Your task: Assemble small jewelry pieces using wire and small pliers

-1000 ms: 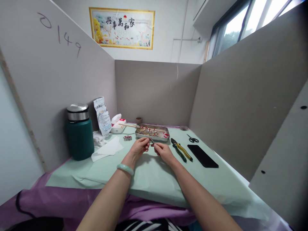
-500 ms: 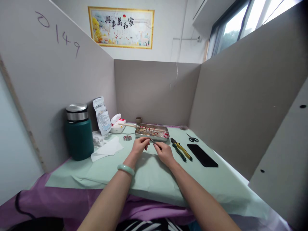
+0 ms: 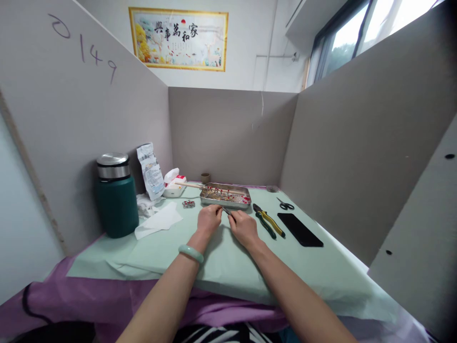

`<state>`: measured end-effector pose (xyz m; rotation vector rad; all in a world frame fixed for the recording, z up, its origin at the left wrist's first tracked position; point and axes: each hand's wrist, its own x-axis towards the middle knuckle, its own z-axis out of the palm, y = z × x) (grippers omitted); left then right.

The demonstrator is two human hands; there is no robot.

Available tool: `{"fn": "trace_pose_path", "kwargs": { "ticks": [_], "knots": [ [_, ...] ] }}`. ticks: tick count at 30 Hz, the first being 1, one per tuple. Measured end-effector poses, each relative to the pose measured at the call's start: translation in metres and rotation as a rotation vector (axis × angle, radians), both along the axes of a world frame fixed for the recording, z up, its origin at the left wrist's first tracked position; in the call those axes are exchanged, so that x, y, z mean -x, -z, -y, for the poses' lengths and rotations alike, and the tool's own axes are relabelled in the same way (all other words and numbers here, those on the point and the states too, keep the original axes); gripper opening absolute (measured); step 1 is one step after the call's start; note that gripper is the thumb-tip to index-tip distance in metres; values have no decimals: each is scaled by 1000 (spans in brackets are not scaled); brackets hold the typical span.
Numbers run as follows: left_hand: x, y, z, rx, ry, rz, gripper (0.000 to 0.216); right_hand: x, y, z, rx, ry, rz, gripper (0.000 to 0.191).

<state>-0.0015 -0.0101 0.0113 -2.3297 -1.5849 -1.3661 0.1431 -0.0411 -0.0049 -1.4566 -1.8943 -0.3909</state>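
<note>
Here, slim dark tool (image 3: 226,211), right hand (image 3: 243,227) pinching it, left hand (image 3: 209,219) curled, contents unclear.

Tray (image 3: 238,205) blocks ahead; pliers (image 3: 274,225) flank right hand (image 3: 244,227); green cloth (image 3: 230,267) free toward near edge.

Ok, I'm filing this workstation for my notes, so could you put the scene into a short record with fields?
Left hand: the left hand, fingers curled by the tool's tip; anything pinched is too small to tell
Right hand: the right hand, holding a slim tool
Beyond hands: metal tray with red and gold-coloured bits
Right side: pliers, scissors, flat black object
Left side: green bottle, white paper
Wrist: pale green bangle, left arm
</note>
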Motion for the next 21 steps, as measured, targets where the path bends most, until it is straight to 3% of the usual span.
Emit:
{"fn": "trace_pose_path", "kwargs": {
  "ticks": [14,21],
  "knots": [
    [0,-1,6,-37,-48,-137,22,-2,1,-2,151,-57,-144,25],
    [0,2,-5,67,-4,80,20,-1,-1,-1,141,-88,-180,26]
  ]
}}
